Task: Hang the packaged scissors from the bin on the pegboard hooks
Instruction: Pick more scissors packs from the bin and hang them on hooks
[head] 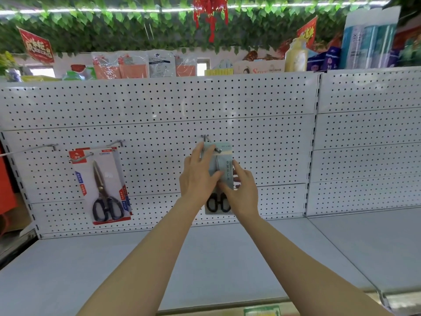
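Faintly, "SCISSORS" on red-carded pack (103, 185)

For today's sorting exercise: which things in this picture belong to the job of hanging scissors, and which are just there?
Part of the job:
pale blue scissors pack
left hand
right hand
hook
pegboard
red scissors pack, already hung

Just there:
goods on the top shelf
leaf garland
red signs
lower shelf

I see both hands on a pale pack (224, 169) at the middle hook (210, 143): left hand (198, 179) holds its top, right hand (242, 190) pinches its side. Left of that hook hangs a red pack (102, 185) on the pegboard (262, 124).
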